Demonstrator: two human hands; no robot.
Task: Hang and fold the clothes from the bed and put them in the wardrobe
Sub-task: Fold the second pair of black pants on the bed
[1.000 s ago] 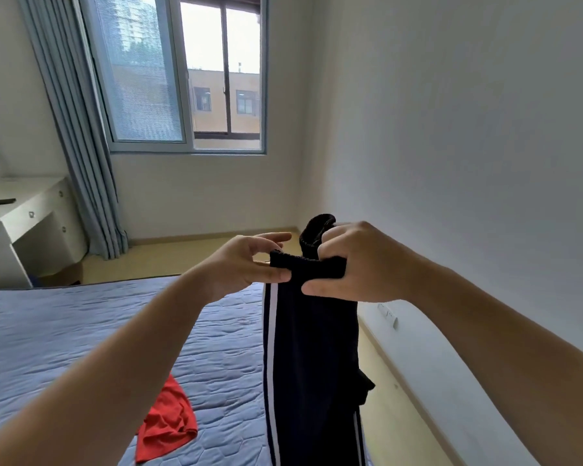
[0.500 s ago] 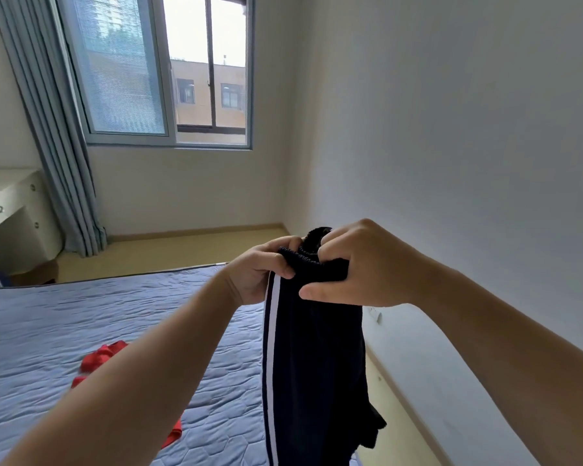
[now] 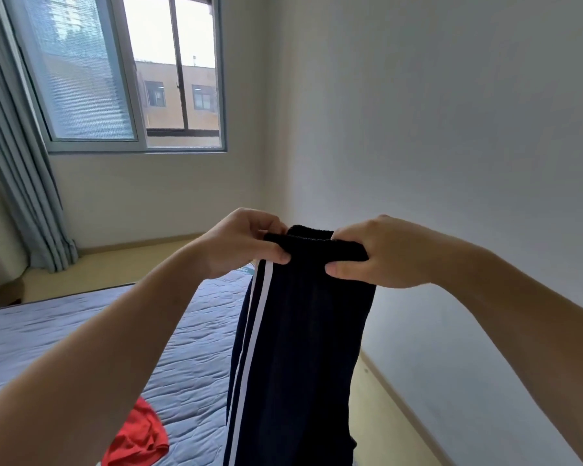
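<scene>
Dark navy track pants [image 3: 303,348] with white side stripes hang straight down in front of me, above the right edge of the bed [image 3: 81,331]. My left hand [image 3: 239,243] pinches the left end of the black waistband. My right hand [image 3: 381,253] grips the right end, fingers curled over the top and thumb underneath. The waistband is stretched flat between both hands. A red garment [image 3: 137,438] lies crumpled on the grey-blue quilted cover near the bottom edge. The pants' lower part runs out of view.
A white wall [image 3: 451,129] stands close on the right, with a narrow strip of yellow floor [image 3: 384,415] between it and the bed. A window [image 3: 132,79] and grey-blue curtain [image 3: 17,196] are at the far left. The wardrobe is not in view.
My hands have moved apart along the waistband, pulling it flat and wide. The bunched loop above my right hand is gone. My view has swung a little to the right.
</scene>
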